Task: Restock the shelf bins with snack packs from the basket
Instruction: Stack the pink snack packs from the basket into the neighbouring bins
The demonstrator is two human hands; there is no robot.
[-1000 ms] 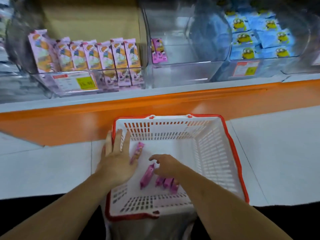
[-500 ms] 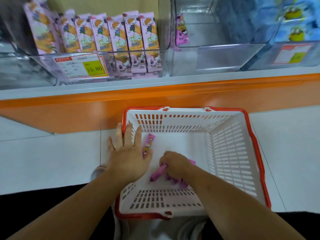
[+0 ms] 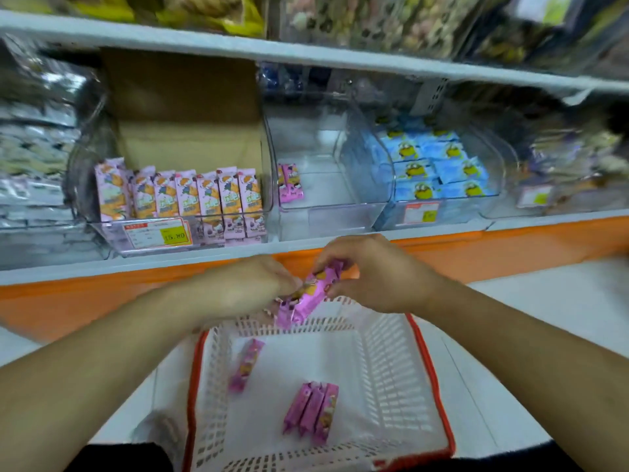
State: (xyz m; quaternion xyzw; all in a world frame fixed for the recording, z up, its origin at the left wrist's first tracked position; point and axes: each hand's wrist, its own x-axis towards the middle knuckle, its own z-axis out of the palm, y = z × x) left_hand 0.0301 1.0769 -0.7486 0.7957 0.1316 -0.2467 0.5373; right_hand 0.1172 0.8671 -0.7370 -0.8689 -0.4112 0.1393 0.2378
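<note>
Nearest is the white basket (image 3: 391, 362) with a red rim, sitting on the pale floor (image 3: 544, 301). Inside it, three pink snack packs (image 3: 311, 412) lie side by side near the front. One more pink pack (image 3: 245, 368) lies alone, farther in on the left side.

Above the far edge of the basket, both hands meet. The left hand (image 3: 248, 287) and the right hand (image 3: 377, 274) have their fingers curled on a small bunch of pink packs (image 3: 306, 298). The left hand holds the lower end and the right hand pinches the upper end. The bunch tilts, with its top toward the right. How many packs are in it is hard to tell, because it is blurry.

Farther away is the shelf (image 3: 102, 267) with an orange front. On it stand clear bins. The left bin (image 3: 112, 229) holds a row of pale purple packs (image 3: 190, 195) standing up, with a price tag (image 3: 158, 232) on its front. The middle bin (image 3: 340, 206) holds only a couple of pink packs (image 3: 290, 182) against its left wall. The right bin (image 3: 391, 212) is full of blue packs (image 3: 439, 165).
</note>
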